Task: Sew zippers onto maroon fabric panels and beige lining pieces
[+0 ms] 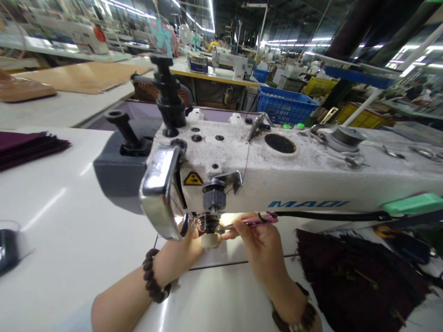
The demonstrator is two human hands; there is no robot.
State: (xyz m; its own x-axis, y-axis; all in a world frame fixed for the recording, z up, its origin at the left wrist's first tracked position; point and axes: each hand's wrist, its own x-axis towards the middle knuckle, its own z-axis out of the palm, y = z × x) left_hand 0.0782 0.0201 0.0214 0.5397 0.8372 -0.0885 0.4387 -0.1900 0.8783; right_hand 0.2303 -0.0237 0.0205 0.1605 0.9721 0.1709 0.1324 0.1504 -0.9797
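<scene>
A white sewing machine fills the middle of the view, its head with a chrome faceplate on the left. My left hand reaches under the head near the needle area; its fingers are mostly hidden behind the machine. My right hand is closed in a pinch on pink-handled tweezers, whose tips point left toward the tension knob and the needle area. Both wrists wear dark bead bracelets.
Dark maroon fabric lies on the white table at the right, and a folded maroon stack at the far left. Blue and yellow crates and other sewing machines stand behind.
</scene>
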